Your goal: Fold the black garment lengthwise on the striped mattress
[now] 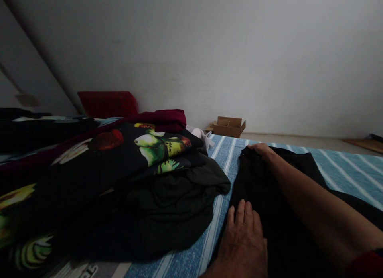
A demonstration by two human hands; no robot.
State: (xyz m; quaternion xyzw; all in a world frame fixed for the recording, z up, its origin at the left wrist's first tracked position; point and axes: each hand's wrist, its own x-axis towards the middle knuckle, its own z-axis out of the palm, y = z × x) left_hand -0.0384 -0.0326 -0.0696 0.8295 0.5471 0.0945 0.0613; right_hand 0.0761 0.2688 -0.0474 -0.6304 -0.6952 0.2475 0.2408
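head view: black garment (269, 198) located at lower right of frame, laid on the blue striped sheet (344, 170). the visible left edge of the garment runs from just right of frame centre down towards the bottom edge, leaning slightly left as it descends. overall long axis cannot be confirmed; the cloth is cut off by the bottom of the frame and extends to the right edge.

left hand (243, 240): lower centre-right of frame, palm down on the garment, near its left edge. fingers extended, lying close together, pointing to the upper part of the frame. no pinch noted.

right hand (259, 148): at the upper left corner of the garment, forearm entering from lower right and crossing above the cloth. fingers bent over the edge; whether they pinch or merely press cannot be told.

governing relation: the upper corner lies under the right hand, well beyond the left fingertips; the left hand is nearer the lower stretch of the same edge. most of the cloth lies right of the left hand. clothes pile (179, 214) stands left of the garment, apart, a strip of sheet between.
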